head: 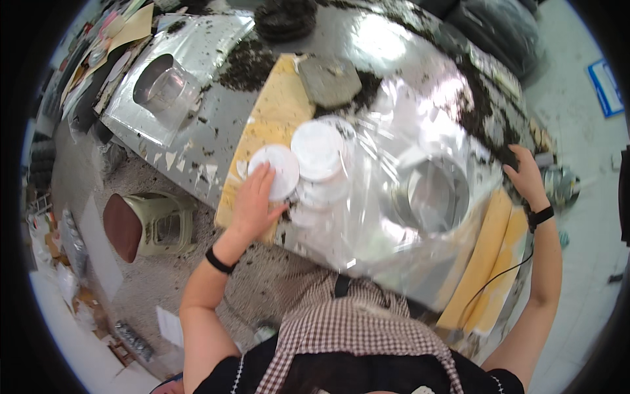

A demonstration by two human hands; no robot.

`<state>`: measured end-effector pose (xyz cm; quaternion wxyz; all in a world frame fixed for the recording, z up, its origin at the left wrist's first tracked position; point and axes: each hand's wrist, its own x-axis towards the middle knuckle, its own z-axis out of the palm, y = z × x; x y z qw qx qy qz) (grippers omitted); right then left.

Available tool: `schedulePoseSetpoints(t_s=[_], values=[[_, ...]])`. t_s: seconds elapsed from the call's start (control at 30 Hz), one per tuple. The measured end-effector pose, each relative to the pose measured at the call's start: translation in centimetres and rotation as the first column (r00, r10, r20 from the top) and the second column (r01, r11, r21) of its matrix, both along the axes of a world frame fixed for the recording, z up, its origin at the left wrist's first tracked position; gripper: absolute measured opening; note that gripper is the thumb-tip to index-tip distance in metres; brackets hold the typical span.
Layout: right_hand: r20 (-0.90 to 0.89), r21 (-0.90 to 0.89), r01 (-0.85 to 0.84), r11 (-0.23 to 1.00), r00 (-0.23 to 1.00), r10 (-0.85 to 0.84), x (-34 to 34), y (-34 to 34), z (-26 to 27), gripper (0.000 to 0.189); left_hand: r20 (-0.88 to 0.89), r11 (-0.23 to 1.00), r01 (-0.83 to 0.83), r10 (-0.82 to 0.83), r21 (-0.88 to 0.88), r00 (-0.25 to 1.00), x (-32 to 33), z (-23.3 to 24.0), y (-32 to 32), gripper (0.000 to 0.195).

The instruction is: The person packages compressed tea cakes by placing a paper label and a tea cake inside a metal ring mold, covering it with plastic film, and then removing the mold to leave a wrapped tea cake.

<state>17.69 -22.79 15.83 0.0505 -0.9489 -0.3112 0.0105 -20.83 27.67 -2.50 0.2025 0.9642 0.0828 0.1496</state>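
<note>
My left hand (253, 199) lies flat over the edge of a white round disc (281, 180), fingers extended and thumb spread. Beside it is another white disc (317, 150), with more round pieces partly under clear plastic sheeting (364, 197). The discs lie by a yellowish board (275, 111) bearing dark crumbs. My right hand (526, 177) is at the table's right side, thumb and fingers curved around dark crumbly material (507, 153); whether it grips any is unclear. A metal ring (401, 199) lies under or within the plastic, between my hands.
A grey stone-like block (330, 81) sits beyond the discs. Farther left, a clear plastic sheet (142, 125) surrounds another metal ring (165, 88). Yellow folded sheets (485, 266) and a thin black cable (497, 277) lie at the right. A stool (165, 224) stands left of the table.
</note>
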Motion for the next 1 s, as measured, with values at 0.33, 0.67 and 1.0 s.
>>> schedulePoseSetpoints(t_s=[0.33,0.67,1.0], values=[[0.313,0.108,-0.694,0.712,0.704,0.638,15.3,51.9,-6.2,0.081,0.034,0.991,0.035,-0.031,-0.128,0.999,0.3,-0.6,1.6,0.065],[-0.068,-0.220,-0.581,0.783,0.810,0.582,17.2,68.0,-13.6,0.127,0.014,0.989,0.038,-0.037,-0.140,0.999,-0.3,-0.4,2.4,0.044],[0.157,-0.166,-0.521,0.837,0.825,0.544,14.7,60.0,-16.6,0.083,0.109,0.996,0.046,-0.037,-0.080,0.993,-0.8,-0.8,1.6,0.029]])
